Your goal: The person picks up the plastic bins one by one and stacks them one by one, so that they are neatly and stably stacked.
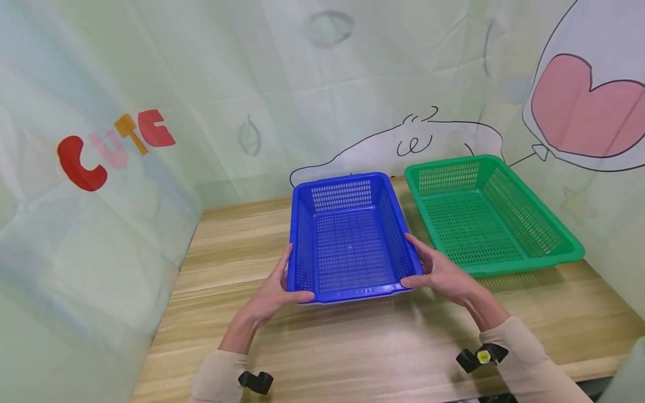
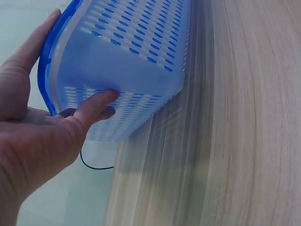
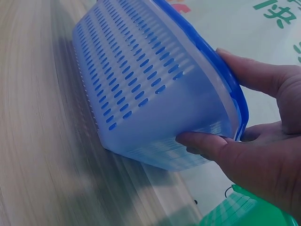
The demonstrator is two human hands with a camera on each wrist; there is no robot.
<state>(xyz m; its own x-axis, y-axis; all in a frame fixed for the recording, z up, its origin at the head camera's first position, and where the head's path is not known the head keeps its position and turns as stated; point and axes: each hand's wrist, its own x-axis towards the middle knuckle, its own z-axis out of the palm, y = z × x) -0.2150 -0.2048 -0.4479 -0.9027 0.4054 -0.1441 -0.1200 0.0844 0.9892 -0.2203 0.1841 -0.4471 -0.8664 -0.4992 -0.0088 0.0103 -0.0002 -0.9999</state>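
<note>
A rectangular blue plastic basket [image 1: 353, 252] with slotted walls is between my two hands, its inside bare. Under its blue rim the wrist views show a second pale rim and a whitish, slotted outer wall [image 3: 155, 94]. My left hand [image 1: 269, 294] grips the near left corner, thumb on the rim and fingers against the outer wall. At the near right corner my right hand [image 1: 443, 274] holds the rim the same way. Whether the basket's underside touches the table fully, I cannot tell. To the right stands a green slotted basket [image 1: 466, 229], bare inside.
The wooden table [image 1: 332, 347] runs beneath both baskets. A printed fabric backdrop [image 1: 227, 84] hangs along the back and both sides. The green basket's left rim is close to the blue basket and my right hand.
</note>
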